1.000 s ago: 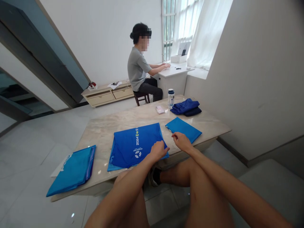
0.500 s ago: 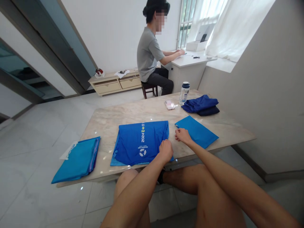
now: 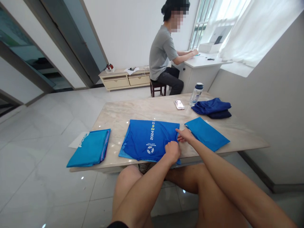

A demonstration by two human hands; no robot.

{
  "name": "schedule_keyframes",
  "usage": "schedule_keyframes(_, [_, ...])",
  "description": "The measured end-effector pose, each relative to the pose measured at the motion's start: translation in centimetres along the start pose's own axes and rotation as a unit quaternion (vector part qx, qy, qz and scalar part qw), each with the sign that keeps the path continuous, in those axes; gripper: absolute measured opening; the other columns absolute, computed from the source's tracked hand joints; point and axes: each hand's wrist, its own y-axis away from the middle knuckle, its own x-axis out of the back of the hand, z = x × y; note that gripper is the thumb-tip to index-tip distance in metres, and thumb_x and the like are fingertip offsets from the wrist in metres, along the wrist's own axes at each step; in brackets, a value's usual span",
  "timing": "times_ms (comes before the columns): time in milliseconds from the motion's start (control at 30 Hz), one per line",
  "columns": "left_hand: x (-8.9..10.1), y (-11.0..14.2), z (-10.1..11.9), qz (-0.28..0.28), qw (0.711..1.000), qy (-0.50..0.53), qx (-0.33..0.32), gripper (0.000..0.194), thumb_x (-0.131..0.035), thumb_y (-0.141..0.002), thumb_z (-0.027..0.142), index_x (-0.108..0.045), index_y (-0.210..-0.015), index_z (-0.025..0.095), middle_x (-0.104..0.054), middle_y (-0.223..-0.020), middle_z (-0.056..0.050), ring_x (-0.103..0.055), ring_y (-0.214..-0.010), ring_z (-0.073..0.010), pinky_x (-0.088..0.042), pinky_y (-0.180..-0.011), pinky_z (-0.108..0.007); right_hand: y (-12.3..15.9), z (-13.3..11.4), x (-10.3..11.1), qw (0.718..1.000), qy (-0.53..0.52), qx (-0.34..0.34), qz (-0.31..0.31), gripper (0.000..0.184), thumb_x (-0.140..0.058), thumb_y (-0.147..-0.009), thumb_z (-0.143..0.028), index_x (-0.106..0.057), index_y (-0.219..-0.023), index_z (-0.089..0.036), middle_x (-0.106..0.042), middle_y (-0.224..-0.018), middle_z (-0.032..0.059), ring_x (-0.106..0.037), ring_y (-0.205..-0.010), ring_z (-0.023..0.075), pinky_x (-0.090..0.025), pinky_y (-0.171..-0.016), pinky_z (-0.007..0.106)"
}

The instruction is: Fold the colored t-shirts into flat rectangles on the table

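A folded blue printed garment, with white "2024" lettering and a round logo, lies on a lighter blue piece that shows along its left and lower edges. My left hand is closed at the garment's lower right, fingers curled down on the fabric. Just beyond it, my right hand reaches in from the right. Its index finger is stretched out to the garment's right edge, the other fingers lower and apart from it. Beside that wrist rests a flat bright blue pouch-like piece, apart from the garment.
On the marble-patterned table a teal folded stack lies at left. Farther back are a phone, a water bottle and dark blue cloth. Another person sits at a white desk beyond.
My right hand has moved left from the bright blue piece to the garment's right edge, its index finger now extended. My left hand stays at the lower right. The view has shifted left.
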Motion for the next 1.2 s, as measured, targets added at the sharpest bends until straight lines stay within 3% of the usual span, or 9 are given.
schedule_keyframes(200, [0.0, 0.5, 0.3, -0.005, 0.985, 0.168, 0.039, 0.053, -0.057, -0.103, 0.043, -0.077, -0.132, 0.004, -0.072, -0.143, -0.033, -0.069, -0.137, -0.0456, -0.055, -0.112, -0.050, 1.0, -0.5, 0.4, 0.998, -0.006, -0.029, 0.053, 0.026, -0.087, -0.092, -0.035, -0.065, -0.088, -0.020, -0.060, -0.055, 0.0011, -0.061, -0.052, 0.0178, -0.051, -0.044, 0.025])
schedule_keyframes(433, [0.4, 2.6, -2.1, 0.044, 0.940, 0.330, 0.077, 0.051, -0.044, -0.109, 0.030, -0.059, -0.152, 0.008, -0.070, -0.152, -0.023, -0.067, -0.142, -0.0311, -0.052, -0.114, -0.036, 4.1, -3.2, 0.2, 0.994, -0.082, 0.056, 0.053, 0.016, -0.078, -0.094, -0.025, -0.063, -0.091, -0.019, -0.070, -0.074, 0.0033, -0.068, -0.068, 0.0164, -0.063, -0.058, 0.026])
schedule_keyframes(533, [1.0, 3.5, -3.7, 0.066, 0.923, 0.373, 0.074, 0.046, -0.048, -0.110, 0.033, -0.058, -0.150, 0.012, -0.073, -0.148, -0.020, -0.068, -0.140, -0.0293, -0.051, -0.113, -0.035, 5.3, -5.1, -1.9, 0.990, -0.088, 0.096, 0.058, 0.013, -0.075, -0.095, -0.022, -0.063, -0.092, -0.019, -0.072, -0.076, 0.0041, -0.070, -0.070, 0.0164, -0.063, -0.059, 0.025])
schedule_keyframes(600, [1.5, 4.0, -5.0, 0.094, 0.911, 0.398, 0.053, 0.047, -0.065, -0.104, 0.041, -0.062, -0.144, 0.014, -0.075, -0.143, -0.019, -0.070, -0.137, -0.0317, -0.052, -0.112, -0.037, 5.7, -6.6, -3.6, 0.988, -0.077, 0.118, 0.065, 0.010, -0.072, -0.095, -0.020, -0.063, -0.091, -0.019, -0.073, -0.078, 0.0049, -0.071, -0.069, 0.0166, -0.062, -0.057, 0.024])
schedule_keyframes(700, [2.2, 4.5, -7.6, 0.155, 0.901, 0.405, 0.020, 0.043, -0.085, -0.090, 0.036, -0.071, -0.125, 0.016, -0.079, -0.131, -0.019, -0.072, -0.129, -0.0346, -0.053, -0.111, -0.039, 6.0, -8.9, -6.3, 0.986, -0.043, 0.142, 0.080, 0.008, -0.072, -0.094, -0.018, -0.066, -0.089, -0.018, -0.074, -0.080, 0.0056, -0.071, -0.064, 0.0173, -0.062, -0.054, 0.026])
schedule_keyframes(900, [3.4, 5.2, -15.2, 0.210, 0.908, 0.357, 0.056, 0.010, -0.073, -0.095, 0.029, -0.077, -0.092, 0.020, -0.083, -0.101, -0.014, -0.078, -0.107, -0.0330, -0.056, -0.101, -0.040, 5.8, -11.9, -11.2, 0.980, 0.068, 0.168, 0.086, 0.016, -0.073, -0.094, -0.020, -0.070, -0.078, -0.017, -0.065, -0.057, 0.0043, -0.068, -0.050, 0.0220, -0.060, -0.053, 0.031])
schedule_keyframes(967, [3.7, 5.4, -17.9, 0.223, 0.902, 0.363, 0.074, 0.012, -0.067, -0.094, 0.019, -0.078, -0.100, 0.019, -0.084, -0.108, -0.013, -0.078, -0.109, -0.0301, -0.055, -0.103, -0.038, 5.6, -12.1, -13.0, 0.977, 0.096, 0.176, 0.072, 0.021, -0.070, -0.097, -0.022, -0.071, -0.076, -0.017, -0.063, -0.052, 0.0050, -0.069, -0.050, 0.0235, -0.061, -0.056, 0.031])
schedule_keyframes(1067, [3.8, 5.6, -21.4, 0.236, 0.890, 0.377, 0.096, 0.033, -0.059, -0.093, 0.009, -0.075, -0.121, 0.017, -0.082, -0.123, -0.014, -0.077, -0.117, -0.0254, -0.055, -0.105, -0.035, 5.5, -12.3, -15.8, 0.975, 0.120, 0.183, 0.044, 0.023, -0.067, -0.099, -0.023, -0.074, -0.079, -0.017, -0.066, -0.052, 0.0060, -0.072, -0.053, 0.0237, -0.062, -0.061, 0.029])
schedule_keyframes(1200, [3.6, 5.7, -24.1, 0.225, 0.885, 0.394, 0.104, 0.036, -0.053, -0.096, 0.008, -0.072, -0.126, 0.012, -0.082, -0.121, -0.016, -0.078, -0.112, -0.0238, -0.058, -0.100, -0.033, 5.6, -12.9, -18.7, 0.975, 0.130, 0.178, 0.011, 0.019, -0.064, -0.101, -0.023, -0.077, -0.087, -0.017, -0.072, -0.057, 0.0069, -0.074, -0.054, 0.0235, -0.061, -0.059, 0.028])
